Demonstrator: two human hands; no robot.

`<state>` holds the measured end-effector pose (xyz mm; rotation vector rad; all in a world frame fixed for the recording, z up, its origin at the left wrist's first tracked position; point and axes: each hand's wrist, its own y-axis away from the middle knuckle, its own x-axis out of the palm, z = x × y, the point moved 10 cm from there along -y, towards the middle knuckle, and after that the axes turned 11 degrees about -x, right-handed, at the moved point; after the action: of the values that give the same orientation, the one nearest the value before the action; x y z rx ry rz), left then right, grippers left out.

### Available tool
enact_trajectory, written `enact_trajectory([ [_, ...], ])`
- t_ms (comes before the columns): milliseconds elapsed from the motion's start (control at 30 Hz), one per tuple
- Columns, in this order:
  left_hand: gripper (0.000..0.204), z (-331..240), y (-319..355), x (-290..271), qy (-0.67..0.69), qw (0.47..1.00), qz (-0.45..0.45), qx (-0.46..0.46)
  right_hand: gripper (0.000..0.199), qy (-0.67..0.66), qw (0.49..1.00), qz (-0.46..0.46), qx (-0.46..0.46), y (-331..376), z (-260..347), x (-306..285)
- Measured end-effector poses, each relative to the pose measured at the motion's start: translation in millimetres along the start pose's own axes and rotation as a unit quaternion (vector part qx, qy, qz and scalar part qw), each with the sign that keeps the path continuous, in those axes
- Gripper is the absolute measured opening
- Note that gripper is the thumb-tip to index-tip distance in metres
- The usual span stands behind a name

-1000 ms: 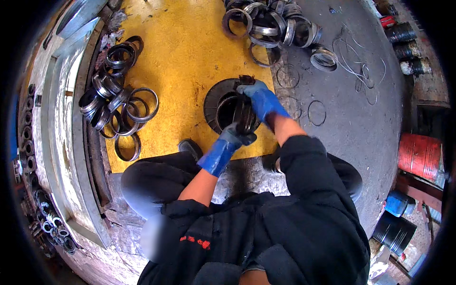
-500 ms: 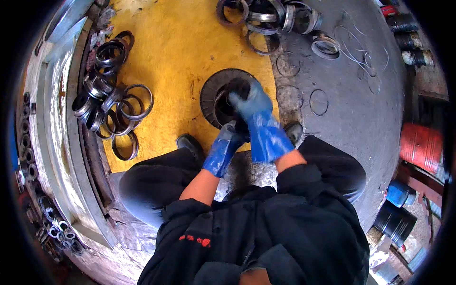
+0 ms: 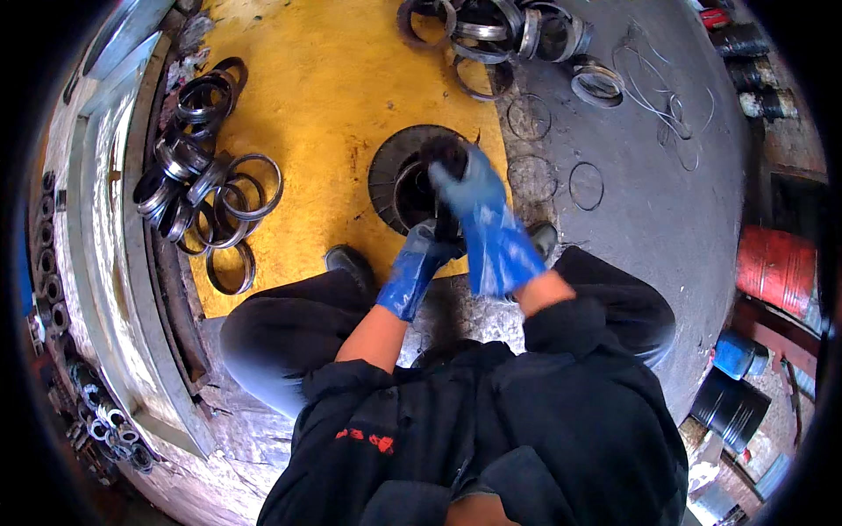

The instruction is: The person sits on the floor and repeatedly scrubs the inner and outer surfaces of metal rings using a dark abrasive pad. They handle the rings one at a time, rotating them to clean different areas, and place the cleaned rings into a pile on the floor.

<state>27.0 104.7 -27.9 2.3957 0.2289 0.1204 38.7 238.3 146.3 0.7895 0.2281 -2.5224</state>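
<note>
I crouch over a round dark metal disc (image 3: 392, 168) that lies on a yellow floor plate (image 3: 324, 96). A dark metal ring (image 3: 438, 159) stands on edge at the disc's near right side. My left hand (image 3: 410, 270), in a blue glove, grips the ring's lower near part. My right hand (image 3: 488, 219), also in a blue glove, lies over the top of the ring with its fingers wrapped around it. The gloves hide most of the ring.
A heap of steel rings (image 3: 200, 195) lies at the left of the plate, and more rings (image 3: 491, 35) lie at the top. Chalk circles (image 3: 585, 185) mark the grey floor. A red drum (image 3: 776, 267) and cans (image 3: 735, 354) stand at right. My shoes (image 3: 351, 260) flank the disc.
My right hand has drawn back from the far side of the disc and now sits over the top of the ring. The left hand keeps its grip at the near edge.
</note>
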Motion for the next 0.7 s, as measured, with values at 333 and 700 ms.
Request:
enact_trajectory([
  [333,0.033,-63,35,7,-0.298,0.953,0.043,0.026,0.045,0.107,0.994,-0.033,0.003,12,-14,-2],
  [700,0.034,-3,13,-7,0.051,0.998,0.006,0.035,0.024,-0.163,0.955,0.209,0.130,-61,-101,57],
])
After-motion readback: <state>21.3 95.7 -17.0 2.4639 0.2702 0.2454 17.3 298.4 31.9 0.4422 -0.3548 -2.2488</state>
